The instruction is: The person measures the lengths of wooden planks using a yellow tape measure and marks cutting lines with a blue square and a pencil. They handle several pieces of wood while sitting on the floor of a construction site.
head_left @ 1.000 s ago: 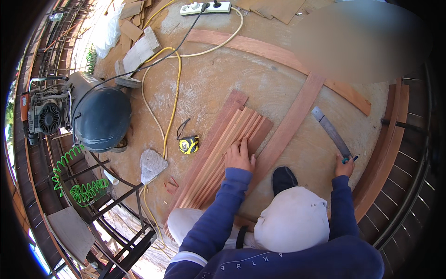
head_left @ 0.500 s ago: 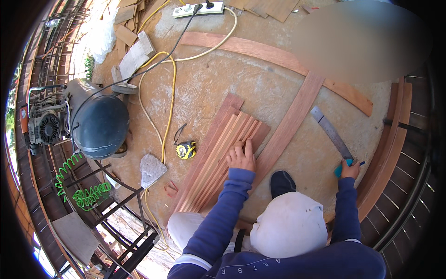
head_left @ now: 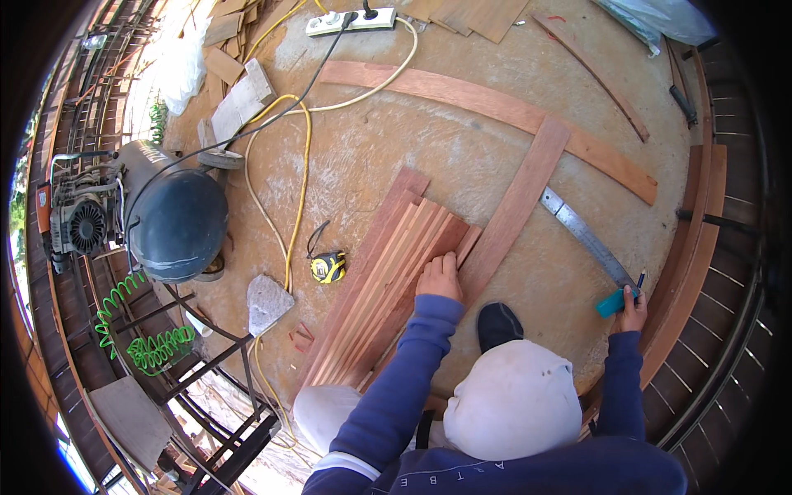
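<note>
My left hand (head_left: pixel 440 277) is closed over a wooden strip (head_left: pixel 468 245) along the right side of a stack of narrow reddish strips (head_left: pixel 396 268). The stack lies slanted on a wider board (head_left: pixel 412 178) on the floor. Out to the right, my right hand (head_left: pixel 631 312) grips a try square (head_left: pixel 587 237) by its teal handle, with a dark pencil (head_left: pixel 641 278) in the same fingers. The square's metal blade points up and left, its tip close to a long flat board (head_left: pixel 520 198). How far my left fingers wrap under the strip is hidden.
A yellow tape measure (head_left: pixel 328 266) and a grey stone (head_left: pixel 270 304) lie left of the stack. Farther left stands an air compressor (head_left: pixel 177 223). Cables run from a power strip (head_left: pixel 351 21) across the floor. A long board (head_left: pixel 429 87) crosses the far side.
My left hand has slid right from the top of the stack to its right side, and strips there have shifted. The try square has turned, its tip moving left, as my right hand moved slightly right.
</note>
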`<state>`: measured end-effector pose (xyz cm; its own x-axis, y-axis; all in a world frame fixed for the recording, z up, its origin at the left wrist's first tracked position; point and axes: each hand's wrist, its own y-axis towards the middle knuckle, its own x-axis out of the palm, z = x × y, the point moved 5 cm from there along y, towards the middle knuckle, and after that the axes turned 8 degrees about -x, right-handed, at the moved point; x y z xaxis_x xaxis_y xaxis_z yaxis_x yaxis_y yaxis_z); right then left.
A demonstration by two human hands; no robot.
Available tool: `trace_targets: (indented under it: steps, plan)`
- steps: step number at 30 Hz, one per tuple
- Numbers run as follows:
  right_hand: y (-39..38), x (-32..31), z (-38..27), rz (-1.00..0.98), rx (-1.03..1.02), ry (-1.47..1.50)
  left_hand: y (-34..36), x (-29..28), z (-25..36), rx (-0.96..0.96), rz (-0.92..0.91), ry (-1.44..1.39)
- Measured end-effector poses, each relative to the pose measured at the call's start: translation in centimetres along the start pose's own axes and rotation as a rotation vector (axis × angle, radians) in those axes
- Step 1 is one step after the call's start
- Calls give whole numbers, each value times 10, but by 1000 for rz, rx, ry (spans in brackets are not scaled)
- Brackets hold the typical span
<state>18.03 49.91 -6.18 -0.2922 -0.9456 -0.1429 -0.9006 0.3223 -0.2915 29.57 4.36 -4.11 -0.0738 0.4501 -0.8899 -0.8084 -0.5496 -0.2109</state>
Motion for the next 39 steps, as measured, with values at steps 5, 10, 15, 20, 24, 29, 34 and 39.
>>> trace_targets:
  steps: [5, 10, 15, 20, 24, 29, 34, 39]
  plan:
    - [3, 26, -78, -119, -33, 304, 20, -73, -8, -35, -75, -240]
    - [-67, 177, -119, -520, 36, 530, 29, -149, 21, -207, -328, -466]
    - [-158, 287, -112, -747, 248, 699, 17, -187, 49, -135, -344, -650]
    - [-173, 294, -118, -832, 294, 776, 3, -195, 60, -18, -130, -708]
    - [-176, 299, -127, -741, 260, 788, 0, -189, 80, -27, -106, -710]
    - [-177, 307, -141, -812, 257, 848, 6, -182, 84, -157, -241, -688]
    - [-174, 308, -145, -831, 236, 821, 9, -189, 94, -96, -188, -684]
    - [-173, 307, -150, -874, 205, 763, 9, -187, 92, -99, -222, -678]
